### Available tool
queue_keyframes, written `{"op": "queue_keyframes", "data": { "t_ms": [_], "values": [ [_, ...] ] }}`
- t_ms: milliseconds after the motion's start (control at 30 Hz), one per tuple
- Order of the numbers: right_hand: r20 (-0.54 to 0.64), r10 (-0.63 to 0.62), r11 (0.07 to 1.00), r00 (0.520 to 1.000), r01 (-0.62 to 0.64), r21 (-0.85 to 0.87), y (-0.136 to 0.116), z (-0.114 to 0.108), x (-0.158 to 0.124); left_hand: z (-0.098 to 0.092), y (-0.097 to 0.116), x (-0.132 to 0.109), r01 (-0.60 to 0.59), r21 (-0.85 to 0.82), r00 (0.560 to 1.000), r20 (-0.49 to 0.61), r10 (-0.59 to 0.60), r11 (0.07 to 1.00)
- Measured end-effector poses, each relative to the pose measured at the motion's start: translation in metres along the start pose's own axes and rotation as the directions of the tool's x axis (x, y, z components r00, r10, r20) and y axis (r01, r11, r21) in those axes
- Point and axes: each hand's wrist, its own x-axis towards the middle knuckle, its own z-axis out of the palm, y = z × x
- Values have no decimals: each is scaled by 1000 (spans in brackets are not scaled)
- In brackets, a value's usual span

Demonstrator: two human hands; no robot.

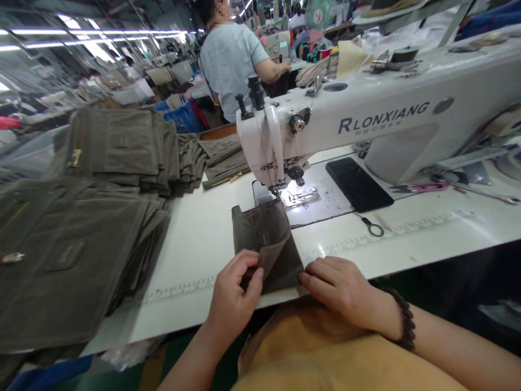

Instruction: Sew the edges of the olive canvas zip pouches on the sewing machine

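A dark olive fabric panel (pixel 287 267) lies on the table, its far edge at the needle of the white sewing machine (pixel 325 117). My left hand (pixel 236 290) pinches the top layer near its front edge and lifts that corner, folding it back. A small label shows on the cloth. At the front right corner of the panel, my right hand (pixel 342 290) has its fingers curled and pressed on the fabric; a beaded bracelet is on that wrist.
Stacks of olive fabric pieces (pixel 77 260) cover the left side. Right of the needle lie a black phone (pixel 359 183), pink-handled snips (pixel 423 188) and a ruler strip (pixel 391 231). A person in a light blue shirt (pixel 232 60) stands beyond the machine.
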Motion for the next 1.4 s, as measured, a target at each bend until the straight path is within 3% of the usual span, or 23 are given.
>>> {"op": "queue_keyframes", "data": {
  "t_ms": [100, 200, 267, 400, 567, 733, 1133, 1400],
  "values": [
    [-10, -2, 1000, 1000, 2, 7, -1, 0, 0, 2, 8, -3, -131, 154, 991, 3, 132, 979],
    [-40, -51, 999, 998, 52, 8, 0, -3, 1, -3, 10, -4, -361, 265, 929, 22, 369, 894],
    [-58, -95, 995, 994, 95, -2, 0, -7, 1, -10, 7, -4, -400, 320, 900, -38, 434, 859],
    [-94, -141, 990, 986, 140, -16, 1, -12, 1, -17, 3, -3, -385, 321, 907, -42, 419, 866],
    [-127, -170, 985, 977, 170, -13, 1, -13, 3, -1, 11, -4, -396, 285, 917, 69, 393, 873],
    [-134, -176, 984, 975, 176, -15, 1, -15, 5, 9, 13, -5, -461, 317, 887, 172, 428, 829],
    [-171, -188, 982, 967, 186, -26, 2, -17, 6, 8, 16, -4, -497, 316, 868, 167, 468, 808],
    [-156, -194, 981, 968, 191, -36, 0, -20, 9, 7, 18, -4, -535, 365, 844, 260, 468, 762]
  ]
}}
